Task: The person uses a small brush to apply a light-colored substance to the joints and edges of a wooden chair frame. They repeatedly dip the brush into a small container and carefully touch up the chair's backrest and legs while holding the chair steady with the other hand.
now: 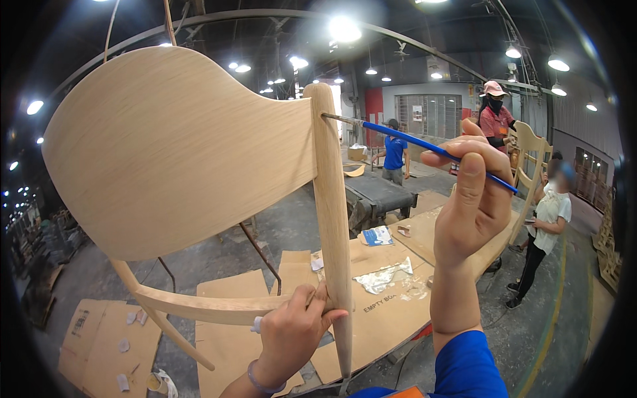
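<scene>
A pale, unfinished wooden chair (pixel 179 152) with a broad curved backrest fills the left and middle of the view. My right hand (pixel 474 199) is raised beside it, its fingers closed round a slim blue paintbrush (pixel 424 143). The brush's tip touches the upright post (pixel 330 225) near its top, level with the backrest's edge. Lower down, my left hand (pixel 292 333) grips the chair where the side rail (pixel 212 307) meets that post. A small white thing (pixel 257 324) pokes out beside the left hand; what it is I cannot make out.
Flattened cardboard (pixel 391 318) covers the bench below, bearing a crumpled white sheet (pixel 385 275) and a blue-and-white packet (pixel 377 236). A cup (pixel 156 383) sits at lower left. Beyond stand a dark conveyor (pixel 378 198), another wooden chair (pixel 531 156) and several people.
</scene>
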